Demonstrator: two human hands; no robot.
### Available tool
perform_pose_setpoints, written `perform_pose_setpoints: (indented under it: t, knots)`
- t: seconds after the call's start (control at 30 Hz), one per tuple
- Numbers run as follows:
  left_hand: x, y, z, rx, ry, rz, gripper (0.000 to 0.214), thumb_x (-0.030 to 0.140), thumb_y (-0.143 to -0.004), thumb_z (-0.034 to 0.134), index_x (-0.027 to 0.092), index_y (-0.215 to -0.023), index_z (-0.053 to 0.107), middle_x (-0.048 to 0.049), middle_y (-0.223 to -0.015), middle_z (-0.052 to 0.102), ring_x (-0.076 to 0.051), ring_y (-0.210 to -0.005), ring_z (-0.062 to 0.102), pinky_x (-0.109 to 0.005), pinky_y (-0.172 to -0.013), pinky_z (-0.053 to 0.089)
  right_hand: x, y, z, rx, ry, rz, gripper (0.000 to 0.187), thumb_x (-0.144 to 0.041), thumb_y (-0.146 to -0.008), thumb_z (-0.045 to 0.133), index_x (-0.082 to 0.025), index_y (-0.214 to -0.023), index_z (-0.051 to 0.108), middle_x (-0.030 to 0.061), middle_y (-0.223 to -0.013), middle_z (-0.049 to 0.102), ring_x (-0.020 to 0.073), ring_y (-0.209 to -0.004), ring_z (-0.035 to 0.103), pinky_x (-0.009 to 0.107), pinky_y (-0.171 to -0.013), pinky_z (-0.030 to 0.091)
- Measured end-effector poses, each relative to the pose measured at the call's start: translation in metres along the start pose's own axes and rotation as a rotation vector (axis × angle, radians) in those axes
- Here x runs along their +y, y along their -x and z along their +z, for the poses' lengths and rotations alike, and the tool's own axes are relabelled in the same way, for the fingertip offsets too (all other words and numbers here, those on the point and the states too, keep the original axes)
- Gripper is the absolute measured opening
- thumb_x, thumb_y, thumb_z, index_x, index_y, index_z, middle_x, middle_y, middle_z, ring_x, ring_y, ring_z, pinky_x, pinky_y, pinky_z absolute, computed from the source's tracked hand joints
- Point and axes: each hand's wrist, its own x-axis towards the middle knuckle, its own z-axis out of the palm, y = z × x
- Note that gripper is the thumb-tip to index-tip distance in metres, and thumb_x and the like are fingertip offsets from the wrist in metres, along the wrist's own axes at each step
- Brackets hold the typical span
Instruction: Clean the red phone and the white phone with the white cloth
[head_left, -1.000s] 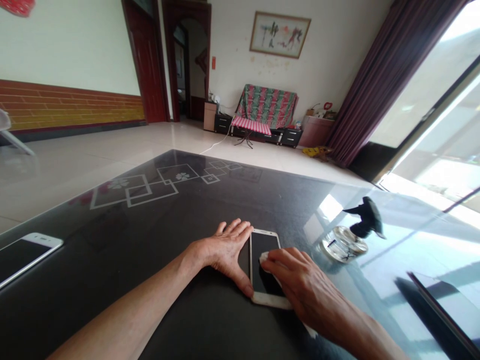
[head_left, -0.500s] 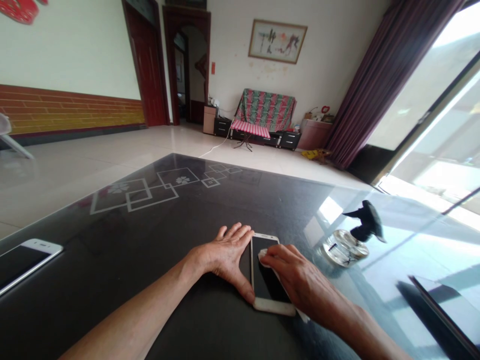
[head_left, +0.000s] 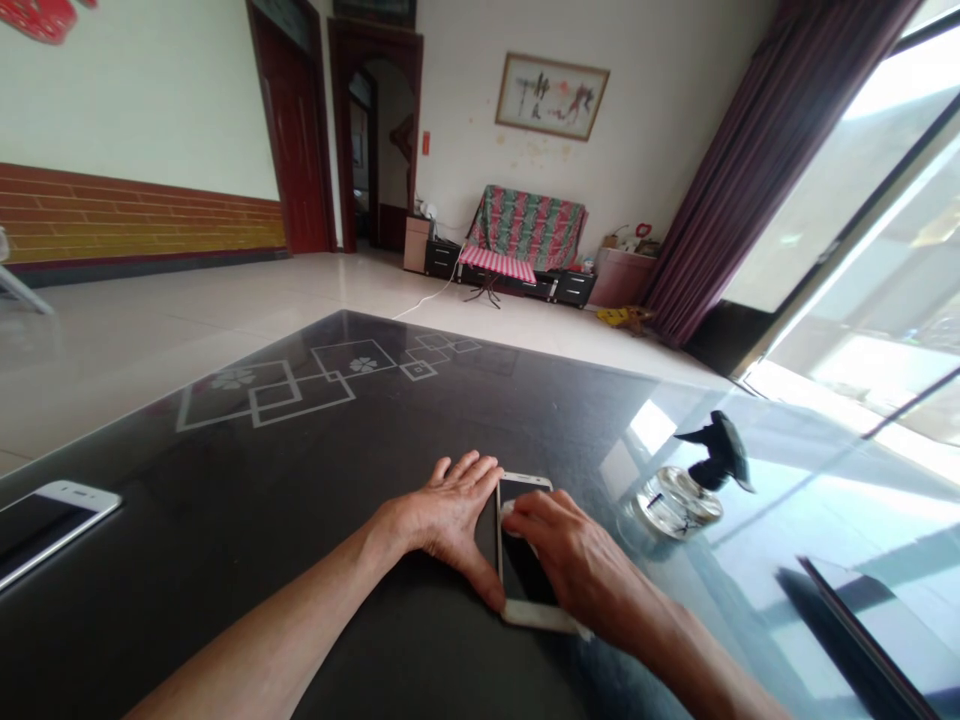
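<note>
A white phone with a dark screen (head_left: 520,572) lies flat on the black glass table (head_left: 315,470). My left hand (head_left: 450,515) rests flat beside its left edge, fingers stretched out, thumb against the phone's side. My right hand (head_left: 570,560) lies over the screen, fingers pressed down on a small white cloth (head_left: 509,509) whose edge peeks out at the fingertips near the phone's top end.
A second white phone (head_left: 45,525) lies at the table's left edge. A clear spray bottle with a black trigger head (head_left: 686,490) lies on its side right of my hands. A dark flat slab (head_left: 870,640) sits at the right. Beyond the table is tiled floor.
My right hand with the cloth has slid up the screen toward the phone's top end. The left hand stays put beside the phone.
</note>
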Motion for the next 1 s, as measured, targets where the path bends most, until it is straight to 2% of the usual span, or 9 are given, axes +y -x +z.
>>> perform_pose_setpoints:
  t: [0.1,0.17,0.33,0.47,0.57,0.8,1.0]
  knots:
    - [-0.001,-0.001,0.001,0.003,0.001,0.009,0.133,0.074,-0.049,0.066,0.020,-0.146,-0.007,-0.0100,-0.154,-0.010,-0.035,-0.138,-0.014,-0.058,-0.108,-0.006,-0.022,0.018,-0.005,-0.092,-0.069,-0.015,0.029,-0.007,-0.085,0.044,-0.023,-0.100,0.062,0.0044,-0.100,0.059,0.0175,-0.089,0.051,0.029,-0.081,0.046]
    - [-0.001,-0.002,0.001,0.002,-0.001,0.011,0.133,0.073,-0.049,0.066,0.020,-0.146,-0.007,-0.0101,-0.154,-0.010,-0.035,-0.138,-0.014,-0.059,-0.108,-0.006,-0.025,0.022,-0.005,-0.106,-0.077,-0.022,0.031,-0.006,-0.084,0.044,-0.024,-0.101,0.062,0.0038,-0.101,0.059,0.0172,-0.088,0.051,0.029,-0.080,0.046]
    - [0.001,0.000,-0.001,-0.008,-0.004,-0.006,0.134,0.074,-0.049,0.066,0.019,-0.146,-0.008,-0.0109,-0.153,-0.011,-0.035,-0.138,-0.014,-0.058,-0.109,-0.005,0.000,0.000,0.002,-0.013,-0.003,-0.045,0.026,-0.010,-0.087,0.045,-0.021,-0.103,0.062,0.0064,-0.100,0.059,0.0181,-0.090,0.051,0.031,-0.083,0.045]
    - [0.003,0.002,-0.002,-0.010,-0.007,-0.001,0.134,0.077,-0.048,0.064,0.019,-0.147,-0.005,-0.0116,-0.154,-0.008,-0.034,-0.138,-0.014,-0.057,-0.109,-0.007,0.019,-0.021,0.006,0.032,0.064,-0.028,0.028,-0.007,-0.087,0.041,-0.019,-0.102,0.062,0.0069,-0.098,0.058,0.0174,-0.087,0.050,0.032,-0.083,0.045]
    - [0.004,0.003,-0.002,-0.006,-0.005,-0.002,0.135,0.079,-0.047,0.063,0.017,-0.147,-0.004,-0.0123,-0.154,-0.009,-0.034,-0.138,-0.014,-0.057,-0.109,-0.007,0.017,-0.019,0.005,0.041,0.065,-0.020,0.028,-0.007,-0.088,0.040,-0.019,-0.102,0.062,0.0068,-0.098,0.058,0.0177,-0.088,0.049,0.033,-0.083,0.045]
    - [0.001,0.001,-0.004,0.010,-0.016,0.005,0.131,0.076,-0.049,0.064,0.019,-0.147,-0.001,-0.0107,-0.154,-0.005,-0.036,-0.139,-0.009,-0.058,-0.109,-0.003,-0.002,0.010,0.001,-0.022,-0.022,-0.026,0.024,-0.014,-0.091,0.043,-0.023,-0.103,0.061,0.0047,-0.098,0.059,0.0176,-0.087,0.050,0.031,-0.081,0.046]
    - [-0.002,0.002,-0.006,0.059,-0.041,0.014,0.122,0.076,-0.053,0.062,0.020,-0.146,0.006,-0.0093,-0.155,0.004,-0.035,-0.140,-0.004,-0.056,-0.110,0.000,0.016,-0.017,0.009,0.029,0.040,-0.023,0.027,-0.009,-0.088,0.042,-0.020,-0.102,0.063,0.0059,-0.099,0.059,0.0181,-0.088,0.049,0.033,-0.084,0.044]
